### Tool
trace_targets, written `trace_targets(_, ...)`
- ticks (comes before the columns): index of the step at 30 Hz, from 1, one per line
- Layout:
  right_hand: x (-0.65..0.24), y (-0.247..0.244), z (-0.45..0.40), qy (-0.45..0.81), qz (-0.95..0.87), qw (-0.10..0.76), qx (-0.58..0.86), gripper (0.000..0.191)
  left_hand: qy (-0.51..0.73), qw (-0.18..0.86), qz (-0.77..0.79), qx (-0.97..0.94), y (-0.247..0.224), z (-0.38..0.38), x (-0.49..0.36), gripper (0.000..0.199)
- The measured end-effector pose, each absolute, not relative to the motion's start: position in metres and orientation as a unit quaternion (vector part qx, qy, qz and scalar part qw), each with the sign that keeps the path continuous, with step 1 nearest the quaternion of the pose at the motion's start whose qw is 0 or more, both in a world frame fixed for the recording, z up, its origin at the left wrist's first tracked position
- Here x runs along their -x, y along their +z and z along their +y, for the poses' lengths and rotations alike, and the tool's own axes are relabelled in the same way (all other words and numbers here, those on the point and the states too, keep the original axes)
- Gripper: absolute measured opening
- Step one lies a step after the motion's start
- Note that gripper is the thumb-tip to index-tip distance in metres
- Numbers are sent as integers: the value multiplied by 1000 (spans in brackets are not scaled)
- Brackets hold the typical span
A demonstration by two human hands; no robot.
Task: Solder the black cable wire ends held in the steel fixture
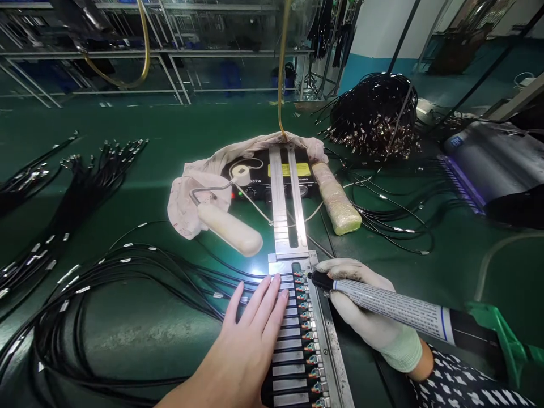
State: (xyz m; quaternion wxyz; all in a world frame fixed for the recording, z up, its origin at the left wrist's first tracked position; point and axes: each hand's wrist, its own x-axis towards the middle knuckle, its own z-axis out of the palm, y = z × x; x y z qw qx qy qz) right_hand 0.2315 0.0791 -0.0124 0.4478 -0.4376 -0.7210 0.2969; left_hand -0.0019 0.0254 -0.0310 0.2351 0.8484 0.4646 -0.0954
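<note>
My bare left hand (249, 334) lies with fingers stretched out over black cables (182, 269) at the upper left part of a slotted metal fixture (289, 371). The cables lie side by side in its slots. Their small metal connectors (313, 346), with coloured wires, line up along the right edge. My right hand (374, 317), in a white glove with a pale green cuff, is wrapped round a dispensing syringe (391, 306) with a printed label. The syringe's black tip points at the topmost connectors; I cannot tell whether it touches. A green fitting (497, 328) caps its rear end.
Behind the fixture stands a black control box (259, 187) with a yellow label, partly draped in pale cloth (199, 175). A white rounded handle (229, 229) and a wrapped block (340, 207) flank it. Cable bundles (96, 178) lie left; a cable heap (374, 116) sits back right.
</note>
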Motion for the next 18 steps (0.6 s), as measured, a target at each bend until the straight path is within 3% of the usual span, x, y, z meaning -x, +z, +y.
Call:
trace_targets(7, -232, -14, 79, 293, -724, 454, 429, 25, -65, 247, 465, -848, -34, 24, 4, 136)
trace_targets(12, -233, -13, 78, 285, -726, 451, 435, 23, -51, 238, 465, -851, -38, 24, 5, 139)
trace_targets(18, -233, -12, 78, 291, -723, 455, 431, 21, -57, 228, 472, -850, -39, 23, 5, 124)
